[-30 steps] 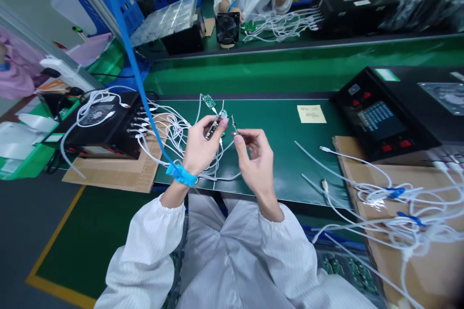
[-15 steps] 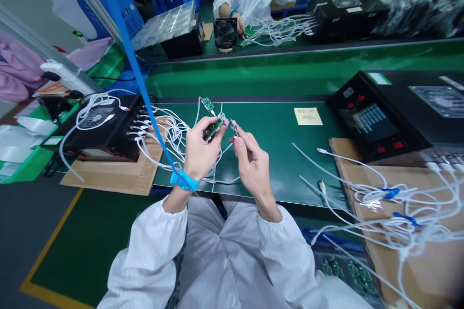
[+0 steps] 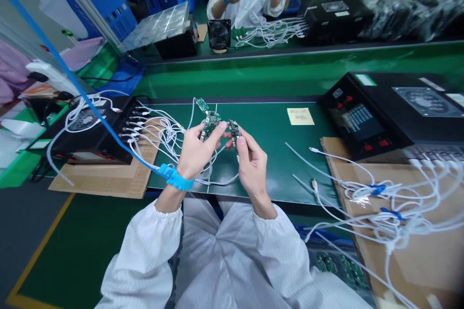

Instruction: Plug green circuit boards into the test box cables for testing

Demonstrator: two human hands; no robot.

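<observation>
Above the green bench mat, my left hand (image 3: 197, 152) is closed on a green circuit board (image 3: 211, 124), its thumb across the board's edge. A blue wrist strap (image 3: 176, 177) circles that wrist. My right hand (image 3: 252, 161) pinches a narrower circuit board (image 3: 234, 131) between thumb and fingers, just to the right of the first one. The two boards are close together; whether they touch is hard to tell. Another small green board (image 3: 202, 105) lies behind my left hand, beside a white cable. Tangled white cables (image 3: 170, 133) lie to the left of my hands.
A black box (image 3: 97, 130) with plugged-in cables stands left on cardboard. At right is a larger black box (image 3: 366, 120) with a screen, near bundled white cables (image 3: 391, 193). A yellow note (image 3: 300, 116) lies on the mat. Across the bench sits a person in white (image 3: 250, 5).
My left hand has turned, so its board now shows its face. The right-hand board also shows more of its face. The person opposite has raised a hand holding a board. The view has shifted slightly.
</observation>
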